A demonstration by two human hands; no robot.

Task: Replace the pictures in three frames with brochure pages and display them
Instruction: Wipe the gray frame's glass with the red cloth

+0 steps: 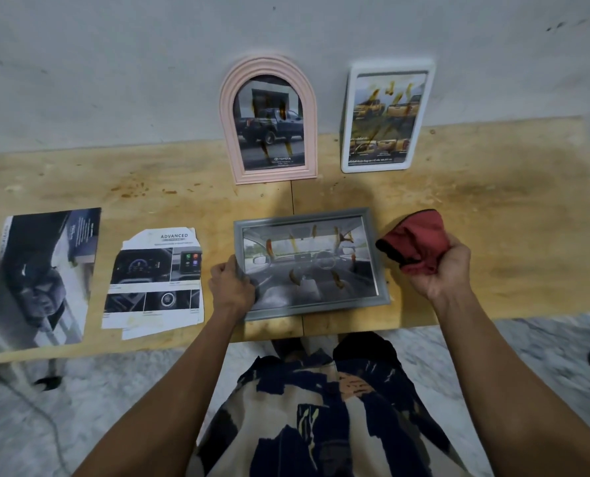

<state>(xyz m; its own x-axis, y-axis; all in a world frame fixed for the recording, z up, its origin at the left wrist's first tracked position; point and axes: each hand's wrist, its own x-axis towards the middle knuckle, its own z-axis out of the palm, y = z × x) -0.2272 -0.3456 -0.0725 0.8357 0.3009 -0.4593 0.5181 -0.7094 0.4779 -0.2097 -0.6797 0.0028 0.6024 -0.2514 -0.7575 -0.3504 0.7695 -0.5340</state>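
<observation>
A grey rectangular frame (pixel 321 215) lies flat near the table's front edge, holding a car-interior brochure page with brown smears on its glass. My left hand (pixel 230 285) grips its lower left corner. My right hand (pixel 441 270) holds a bunched red cloth (pixel 414 241) just right of the frame, off the glass. A pink arched frame (pixel 228 108) with a dark pickup picture and a white rectangular frame (pixel 347 125) with yellow trucks lean upright against the wall; both glasses show brown smears.
A torn brochure page (pixel 156 280) headed ADVANCED lies left of the grey frame, over another sheet. A brochure (pixel 39 277) lies at the far left. The wooden table (pixel 510 218) ends just before my knees. A cable runs on the floor at left.
</observation>
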